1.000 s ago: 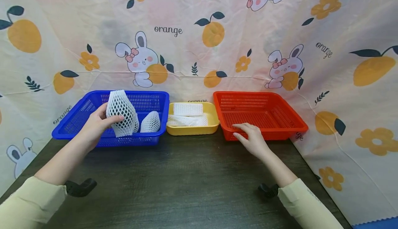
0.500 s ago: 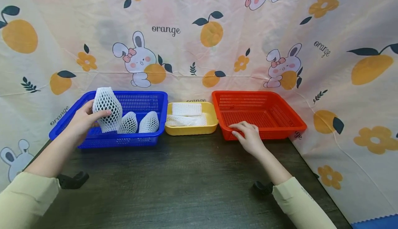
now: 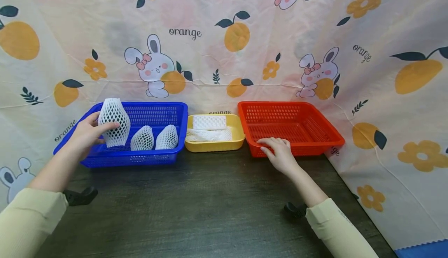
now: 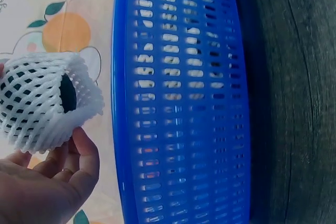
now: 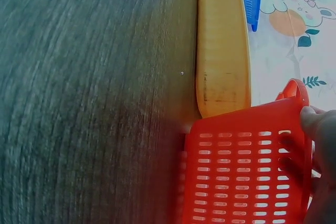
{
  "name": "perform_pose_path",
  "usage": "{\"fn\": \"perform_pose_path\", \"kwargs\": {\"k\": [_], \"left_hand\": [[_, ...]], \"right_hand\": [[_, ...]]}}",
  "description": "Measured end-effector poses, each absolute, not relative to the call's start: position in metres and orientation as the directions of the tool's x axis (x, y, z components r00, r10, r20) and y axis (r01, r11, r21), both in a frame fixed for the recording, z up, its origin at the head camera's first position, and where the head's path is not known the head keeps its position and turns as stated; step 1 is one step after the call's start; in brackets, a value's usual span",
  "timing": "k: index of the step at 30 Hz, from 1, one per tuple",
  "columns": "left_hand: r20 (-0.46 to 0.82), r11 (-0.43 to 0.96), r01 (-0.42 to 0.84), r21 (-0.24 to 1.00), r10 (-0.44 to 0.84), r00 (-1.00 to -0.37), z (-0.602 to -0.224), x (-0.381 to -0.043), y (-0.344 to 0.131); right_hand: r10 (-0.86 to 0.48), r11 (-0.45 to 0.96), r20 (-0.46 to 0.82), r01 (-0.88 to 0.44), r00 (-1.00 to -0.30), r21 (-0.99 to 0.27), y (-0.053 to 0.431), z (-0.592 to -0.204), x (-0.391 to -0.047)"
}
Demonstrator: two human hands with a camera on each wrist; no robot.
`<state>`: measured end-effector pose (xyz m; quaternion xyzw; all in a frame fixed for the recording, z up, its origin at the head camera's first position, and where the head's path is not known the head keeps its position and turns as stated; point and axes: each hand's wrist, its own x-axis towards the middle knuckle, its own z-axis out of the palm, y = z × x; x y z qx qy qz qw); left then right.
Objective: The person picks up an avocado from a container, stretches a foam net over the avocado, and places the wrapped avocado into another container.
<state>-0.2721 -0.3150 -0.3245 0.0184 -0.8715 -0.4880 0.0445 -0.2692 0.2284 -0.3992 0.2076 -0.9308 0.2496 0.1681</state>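
Note:
My left hand grips a white foam fruit net with a dark, rounded thing inside. It holds this over the left part of the blue basket. In the left wrist view, the dark thing shows through the net's open end, fingers below it. Two more net-wrapped pieces, one on the left and one on the right, sit in the basket. My right hand rests at the front rim of the red basket, fingers loosely bent over the edge.
Between the baskets stands a yellow tray with white foam nets lying in it. All three containers line the back of a dark wooden table, against a patterned cloth.
My left hand has moved left with the netted piece, away from the two others in the blue basket. The right hand shifts slightly but stays at the red basket's rim.

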Motion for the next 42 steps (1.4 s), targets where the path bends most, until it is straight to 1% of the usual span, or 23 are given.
{"fn": "perform_pose_path", "kwargs": {"k": [5, 18, 24, 29, 36, 42], "left_hand": [[0.035, 0.558, -0.024, 0.829, -0.095, -0.995, -0.326, -0.277, -0.32], [0.01, 0.713, -0.067, 0.698, -0.103, -0.995, -0.339, -0.293, -0.327], [-0.016, 0.735, -0.107, 0.669, -0.13, -0.991, -0.346, -0.297, -0.327], [-0.037, 0.766, -0.16, 0.622, -0.176, -0.984, -0.351, -0.299, -0.329], [-0.08, 0.787, -0.211, 0.579, -0.203, -0.976, -0.353, -0.3, -0.331], [-0.15, 0.783, -0.28, 0.556, -0.236, -0.96, -0.349, -0.302, -0.327]], "right_hand": [[-0.307, 0.788, 0.418, -0.475, -0.855, -0.393, 0.229, -0.401, -0.27], [-0.305, 0.789, 0.413, -0.471, -0.858, -0.395, 0.23, -0.405, -0.269], [-0.301, 0.789, 0.412, -0.468, -0.86, -0.398, 0.229, -0.404, -0.269], [-0.298, 0.789, 0.409, -0.464, -0.862, -0.403, 0.228, -0.401, -0.269], [-0.3, 0.789, 0.42, -0.47, -0.857, -0.395, 0.228, -0.4, -0.27], [-0.3, 0.79, 0.427, -0.473, -0.853, -0.389, 0.228, -0.402, -0.271]]}}
